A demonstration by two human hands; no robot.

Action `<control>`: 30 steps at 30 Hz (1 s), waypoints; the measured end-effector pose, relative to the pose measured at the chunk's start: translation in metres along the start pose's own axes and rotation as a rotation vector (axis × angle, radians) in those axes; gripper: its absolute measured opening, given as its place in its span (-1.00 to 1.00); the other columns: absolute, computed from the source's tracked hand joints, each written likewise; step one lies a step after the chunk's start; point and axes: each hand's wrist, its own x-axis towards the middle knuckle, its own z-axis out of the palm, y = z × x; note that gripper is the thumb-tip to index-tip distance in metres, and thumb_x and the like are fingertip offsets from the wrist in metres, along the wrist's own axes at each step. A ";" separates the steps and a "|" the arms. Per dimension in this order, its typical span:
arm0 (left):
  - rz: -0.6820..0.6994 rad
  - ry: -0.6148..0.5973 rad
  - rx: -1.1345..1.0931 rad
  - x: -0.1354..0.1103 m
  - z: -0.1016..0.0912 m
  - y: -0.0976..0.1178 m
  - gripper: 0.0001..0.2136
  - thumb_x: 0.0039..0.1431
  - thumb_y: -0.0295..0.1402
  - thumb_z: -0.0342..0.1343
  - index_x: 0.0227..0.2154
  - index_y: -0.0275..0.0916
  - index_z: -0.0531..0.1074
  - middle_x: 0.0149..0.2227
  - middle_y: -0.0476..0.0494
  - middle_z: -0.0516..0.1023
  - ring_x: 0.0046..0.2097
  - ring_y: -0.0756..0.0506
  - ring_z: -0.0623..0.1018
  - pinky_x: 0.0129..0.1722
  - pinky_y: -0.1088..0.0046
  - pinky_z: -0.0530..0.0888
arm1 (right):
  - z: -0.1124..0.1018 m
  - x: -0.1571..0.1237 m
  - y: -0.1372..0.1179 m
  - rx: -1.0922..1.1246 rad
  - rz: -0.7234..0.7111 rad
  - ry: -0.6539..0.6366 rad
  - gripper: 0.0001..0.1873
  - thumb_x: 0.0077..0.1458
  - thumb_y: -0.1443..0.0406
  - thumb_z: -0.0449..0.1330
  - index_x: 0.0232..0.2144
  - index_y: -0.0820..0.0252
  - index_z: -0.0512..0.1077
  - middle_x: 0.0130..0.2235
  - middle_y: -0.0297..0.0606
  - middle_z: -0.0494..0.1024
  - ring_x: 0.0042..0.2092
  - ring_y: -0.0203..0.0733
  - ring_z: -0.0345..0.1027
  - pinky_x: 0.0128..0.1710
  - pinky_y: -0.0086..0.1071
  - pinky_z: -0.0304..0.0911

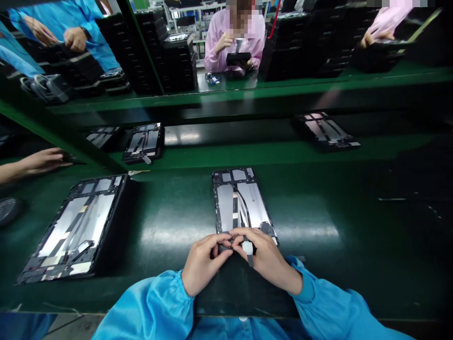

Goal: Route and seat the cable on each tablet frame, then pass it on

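An opened tablet back frame (238, 198), black-rimmed with silver plates and dark cables inside, lies on the green bench straight ahead of me. Both my hands meet at its near edge. My left hand (205, 264) is curled, its fingertips pinching a small dark part at the frame's edge. My right hand (267, 259) is closed on a small white and grey piece (247, 249) that hangs down between its fingers. Blue sleeves cover both my forearms. The near end of the frame is hidden under my fingers.
A second opened frame on a black tray (76, 226) lies at the left. More frames (144, 141) (325, 130) sit on the belt beyond. A co-worker's hand (44, 160) reaches in at the left. Stacked black trays (177, 61) and seated people fill the back.
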 end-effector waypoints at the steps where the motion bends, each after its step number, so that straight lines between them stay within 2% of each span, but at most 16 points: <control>1: 0.012 0.001 0.032 0.000 -0.001 0.001 -0.76 0.19 -0.39 0.21 -0.07 -0.16 0.48 -0.34 0.01 0.53 -0.49 0.06 0.35 -0.45 0.57 0.36 | 0.001 0.000 0.000 0.002 -0.001 0.004 -0.73 0.19 0.44 0.15 -0.07 0.09 0.41 -0.25 -0.28 0.65 -0.14 -0.05 0.52 -0.15 -0.21 0.37; 5: 0.055 -0.005 0.097 0.000 -0.005 0.001 -0.93 0.25 -0.39 0.15 -0.24 -0.16 0.52 -0.36 0.01 0.51 -0.45 0.04 0.38 -0.43 0.56 0.35 | 0.001 0.001 0.000 0.002 -0.005 0.006 -0.71 0.18 0.46 0.16 -0.07 0.08 0.40 -0.29 -0.31 0.65 -0.17 -0.06 0.52 -0.15 -0.21 0.35; 7: 0.068 -0.015 0.106 -0.001 -0.005 0.001 -0.92 0.27 -0.39 0.12 -0.30 -0.17 0.52 -0.35 0.00 0.52 -0.42 0.03 0.42 -0.41 0.55 0.35 | -0.001 0.002 -0.001 0.011 -0.009 -0.012 -0.68 0.17 0.47 0.17 -0.06 0.08 0.40 -0.29 -0.32 0.64 -0.17 -0.06 0.52 -0.14 -0.21 0.34; 13: 0.075 -0.040 0.230 -0.004 -0.004 0.004 -0.91 0.23 -0.41 0.17 -0.22 -0.16 0.49 -0.32 -0.01 0.49 -0.29 -0.03 0.49 -0.38 0.52 0.36 | -0.003 0.002 -0.004 0.022 0.000 -0.046 -0.64 0.14 0.51 0.17 -0.04 0.09 0.40 -0.30 -0.33 0.63 -0.15 -0.07 0.51 -0.11 -0.21 0.32; 21: 0.057 -0.047 0.258 -0.005 -0.002 0.001 -0.93 0.26 -0.41 0.15 -0.36 -0.18 0.48 -0.36 0.02 0.48 -0.33 0.00 0.48 -0.40 0.54 0.36 | 0.001 0.001 -0.002 0.025 -0.006 -0.024 -0.60 0.12 0.52 0.18 -0.02 0.08 0.38 -0.31 -0.35 0.61 -0.18 -0.08 0.49 -0.13 -0.22 0.31; 23: 0.112 -0.033 0.338 -0.007 -0.003 0.001 -0.90 0.30 -0.37 0.10 -0.34 -0.18 0.48 -0.36 0.00 0.47 -0.33 -0.01 0.48 -0.41 0.54 0.37 | 0.005 0.000 0.000 0.016 -0.032 0.007 -0.58 0.13 0.53 0.17 0.00 0.08 0.37 -0.31 -0.35 0.61 -0.21 -0.10 0.48 -0.15 -0.23 0.31; 26: 0.313 0.001 0.590 -0.013 -0.007 0.000 -0.80 0.40 -0.37 -0.05 -0.16 -0.17 0.49 -0.32 -0.05 0.48 -0.32 -0.04 0.46 -0.42 0.51 0.37 | 0.010 -0.003 0.004 -0.013 -0.083 0.041 -0.54 0.14 0.55 0.14 0.03 0.06 0.35 -0.30 -0.33 0.60 -0.24 -0.11 0.45 -0.19 -0.23 0.31; 28: 0.437 0.002 0.734 -0.017 -0.012 -0.003 -0.73 0.42 -0.42 -0.14 -0.02 -0.19 0.45 -0.24 -0.11 0.51 -0.30 -0.07 0.45 -0.41 0.47 0.38 | 0.012 -0.004 0.007 -0.031 -0.104 0.049 -0.52 0.14 0.56 0.13 0.04 0.04 0.35 -0.29 -0.32 0.59 -0.25 -0.10 0.44 -0.22 -0.23 0.31; 30: 0.497 -0.011 0.775 -0.021 -0.017 -0.007 -0.71 0.41 -0.46 -0.14 0.06 -0.22 0.40 -0.12 -0.14 0.52 -0.26 -0.07 0.44 -0.36 0.44 0.42 | 0.014 -0.006 0.009 -0.041 -0.115 0.047 -0.50 0.13 0.57 0.13 0.06 0.04 0.34 -0.28 -0.30 0.59 -0.24 -0.09 0.43 -0.23 -0.23 0.32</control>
